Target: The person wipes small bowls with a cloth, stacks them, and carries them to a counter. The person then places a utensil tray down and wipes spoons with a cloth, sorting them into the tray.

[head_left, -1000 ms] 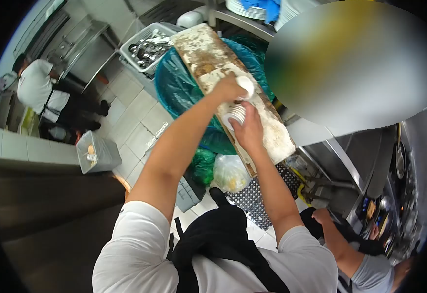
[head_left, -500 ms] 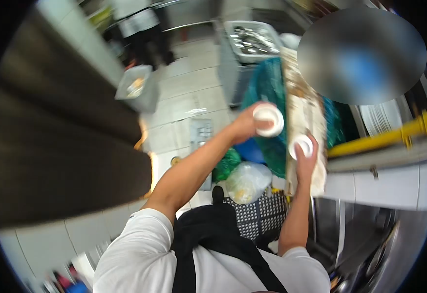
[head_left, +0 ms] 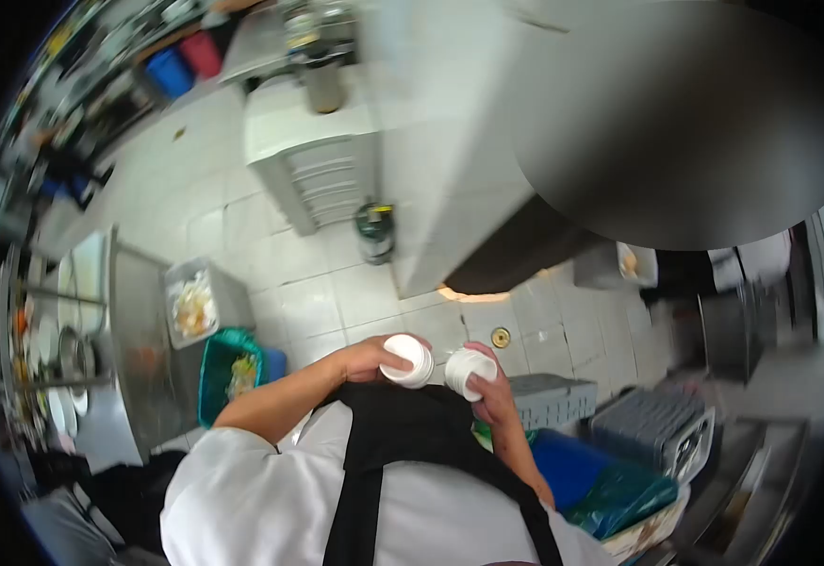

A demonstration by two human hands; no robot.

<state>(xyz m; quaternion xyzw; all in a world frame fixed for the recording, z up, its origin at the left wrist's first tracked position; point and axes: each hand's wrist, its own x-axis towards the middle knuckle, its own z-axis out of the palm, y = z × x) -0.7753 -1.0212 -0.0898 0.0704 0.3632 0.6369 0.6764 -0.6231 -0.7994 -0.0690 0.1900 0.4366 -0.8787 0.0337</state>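
My left hand (head_left: pixel 372 357) is closed round a short stack of small white cups (head_left: pixel 408 362), its thumb over the rim. Close beside it on the right, my right hand (head_left: pixel 497 394) grips another stack of small white cups (head_left: pixel 469 371). The two stacks are tilted towards each other with a narrow gap between them. Both are held in front of my black apron (head_left: pixel 412 424), above the tiled floor.
At left, a grey bin (head_left: pixel 228 302) with waste and a green-lined bin (head_left: pixel 206 377) stand by a steel counter (head_left: pixel 139 349). Ahead are a white drawer unit (head_left: pixel 313 141) and a dark green cylinder (head_left: pixel 375 234). Grey crates (head_left: pixel 643 424) lie right. Another person is at far right.
My view has turned away from the worn board, which now lies at the lower right. Both hands have moved off the board area with their cup stacks and are in front of my apron.
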